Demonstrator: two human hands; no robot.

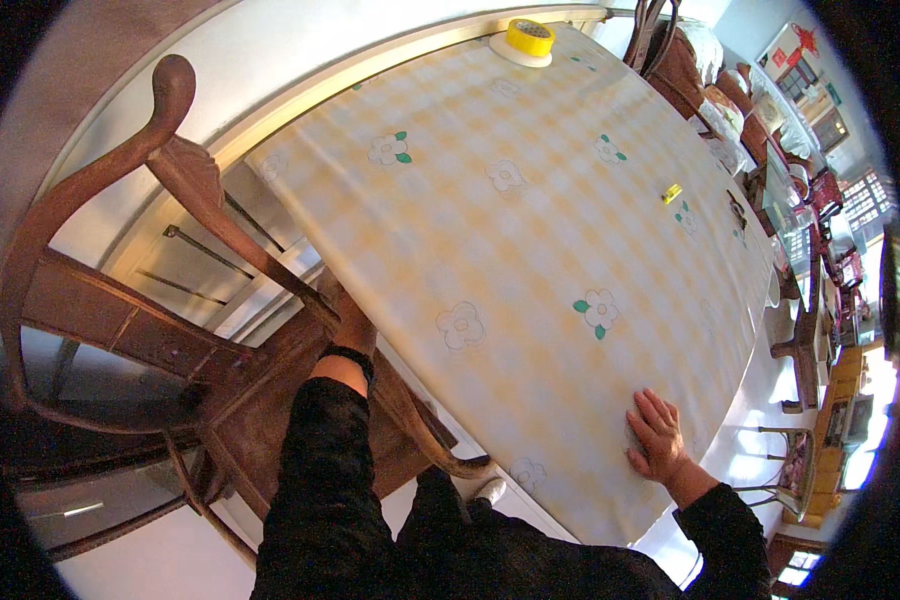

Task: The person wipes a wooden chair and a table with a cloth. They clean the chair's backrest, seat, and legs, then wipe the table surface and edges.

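My right hand [656, 439] rests palm down on the checked, flower-patterned tablecloth [525, 247], near the table's close right corner. Its fingers are slightly spread and hold nothing. My left hand [355, 321], with a dark band at the wrist, reaches down beside the table's left edge, close to the arm of a brown wooden armchair [270, 262]. Shadow and the table edge obscure its fingers, so whether it grips the chair is unclear. A yellow lighter-like object [671, 194] and a small dark object [736, 210] lie towards the table's right side.
A roll of yellow tape [530, 37] sits on a paler roll [521, 54] at the far end of the table. The armchair stands against the table's left side. Further right are a glass-topped table [789, 202], a cushioned chair [793, 472] and cushioned seating [675, 67].
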